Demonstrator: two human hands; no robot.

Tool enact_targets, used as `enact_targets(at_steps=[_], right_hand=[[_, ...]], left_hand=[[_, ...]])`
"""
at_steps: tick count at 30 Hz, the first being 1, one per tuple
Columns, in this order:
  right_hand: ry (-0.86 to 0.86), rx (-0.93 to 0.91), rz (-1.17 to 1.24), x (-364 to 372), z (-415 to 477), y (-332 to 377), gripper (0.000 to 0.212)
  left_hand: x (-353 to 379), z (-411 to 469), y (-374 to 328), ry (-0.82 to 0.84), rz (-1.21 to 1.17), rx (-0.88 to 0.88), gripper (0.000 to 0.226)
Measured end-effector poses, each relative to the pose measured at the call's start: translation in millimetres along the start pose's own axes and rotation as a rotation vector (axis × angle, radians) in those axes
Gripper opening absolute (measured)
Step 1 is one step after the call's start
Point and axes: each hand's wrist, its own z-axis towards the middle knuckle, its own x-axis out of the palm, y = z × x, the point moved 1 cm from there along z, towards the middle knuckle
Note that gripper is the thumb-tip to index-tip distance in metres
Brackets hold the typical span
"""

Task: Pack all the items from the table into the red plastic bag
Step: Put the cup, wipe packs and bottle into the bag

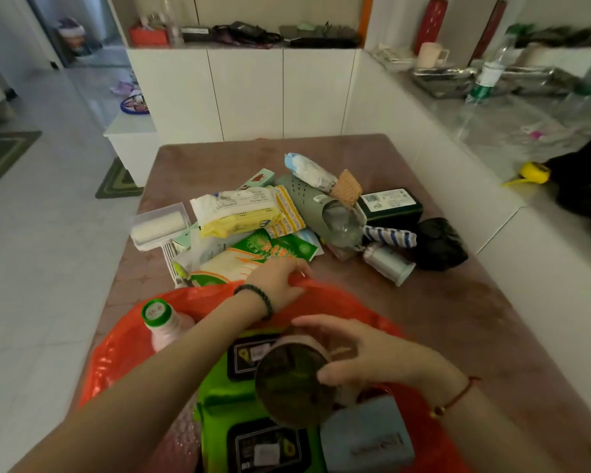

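Fingers [325,373] of the right hand [365,353] grasp a dark round jar [292,387] over the red plastic bag [123,353] | left hand [278,279] fingers pinch the bag's far rim | bag lies open at the bench [458,319] near edge, holding green packs [219,387], a pink bottle [164,324], a blue box [365,435] | pile of items [253,216] beyond, on the bench.
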Motion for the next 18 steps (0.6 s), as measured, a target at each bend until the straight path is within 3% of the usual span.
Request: enact_targets(at_steps=[6,12,15,18], right_hand=[[-0.591,0.202,-0.379,-3,32,-14,0.09],[-0.78,0.435,-0.473,5,31,-27,0.093],[-0.704,0.571,-0.601,9,27,-33,0.094],[-0.66,0.528,-0.698,0,11,-32,0.072]], left_hand=[[-18,-3,-12,-0.082,-0.137,0.017,0.021],[-3,-23,-21,-0.094,-0.177,0.117,0.014],[6,-32,-17,-0.033,-0.187,0.119,0.014],[9,-38,-12,0.01,-0.17,0.105,0.016]])
